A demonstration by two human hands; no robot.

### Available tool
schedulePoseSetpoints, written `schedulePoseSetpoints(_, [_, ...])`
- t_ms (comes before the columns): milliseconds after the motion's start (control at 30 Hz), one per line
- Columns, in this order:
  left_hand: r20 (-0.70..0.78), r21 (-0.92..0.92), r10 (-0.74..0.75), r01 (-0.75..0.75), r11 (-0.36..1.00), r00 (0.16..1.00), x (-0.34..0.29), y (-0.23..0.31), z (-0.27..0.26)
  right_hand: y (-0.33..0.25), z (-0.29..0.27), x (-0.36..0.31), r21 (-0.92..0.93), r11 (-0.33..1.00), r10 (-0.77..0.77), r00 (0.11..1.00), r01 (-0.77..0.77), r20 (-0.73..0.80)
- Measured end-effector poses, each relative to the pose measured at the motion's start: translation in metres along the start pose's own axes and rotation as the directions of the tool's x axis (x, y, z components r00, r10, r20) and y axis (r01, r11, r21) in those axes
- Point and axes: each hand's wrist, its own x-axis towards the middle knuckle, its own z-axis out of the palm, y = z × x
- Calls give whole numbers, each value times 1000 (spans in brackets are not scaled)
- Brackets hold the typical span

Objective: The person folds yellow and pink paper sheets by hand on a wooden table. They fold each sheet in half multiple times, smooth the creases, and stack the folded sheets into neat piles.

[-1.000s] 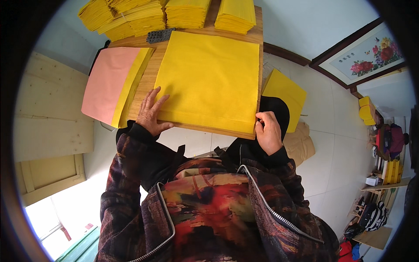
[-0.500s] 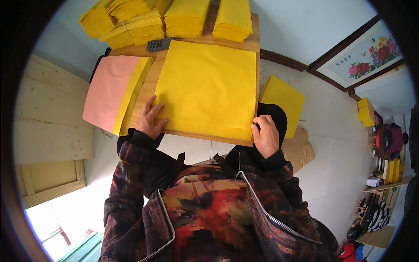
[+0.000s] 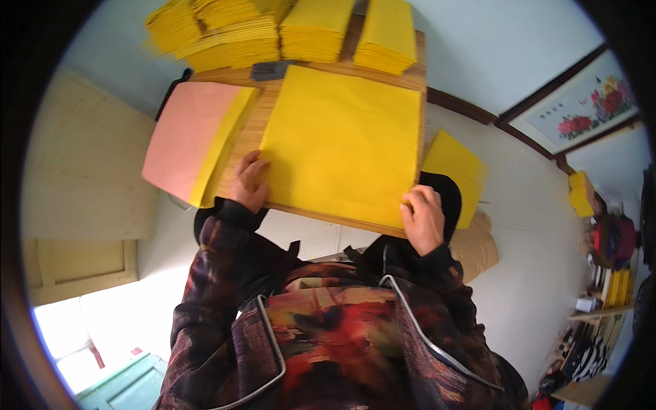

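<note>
A large square yellow sheet [image 3: 345, 147], or a thin pile of them, lies flat on the wooden table. At its lower left edge rests my left hand [image 3: 248, 183], slightly blurred, with the fingers loosely bent and apart from the thumb. My right hand [image 3: 425, 219] is at the sheet's lower right corner, its thumb and bent fingers closed on the edge. To the left lies a pile of sheets, with a pink sheet [image 3: 195, 133] on top and a yellow strip [image 3: 225, 147] showing along its right side.
Thick yellow bundles [image 3: 314, 34] line the table's far side. A dark grey block [image 3: 272, 70] lies before them. Right of the table are yellow sheets [image 3: 454, 174] low down and a brown bag-like thing [image 3: 476, 247]. A framed flower picture [image 3: 581, 113] and loaded shelves [image 3: 601, 311] stand farther right.
The whole view has shifted, so the table appears farther right. My left fingers are more bent than before. My right hand stays at the sheet's corner, and the sheet lies as it did.
</note>
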Motion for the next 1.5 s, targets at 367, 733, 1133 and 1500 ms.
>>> schedulePoseSetpoints(367, [-22,342,220,-200,918,975,6,59,30,-2,-2,-1,-36,999,41,996,-38,83])
schedulePoseSetpoints(733, [-60,423,68,-37,905,996,6,54,21,-1,1,0,-106,994,21,996,-12,81])
schedulePoseSetpoints(1133, [15,344,64,-65,937,998,-1,28,8,8,-5,0,-1,1000,28,999,-28,16])
schedulePoseSetpoints(1500, [332,413,32,-176,893,943,7,41,-29,13,-12,-2,-8,986,-166,984,167,60])
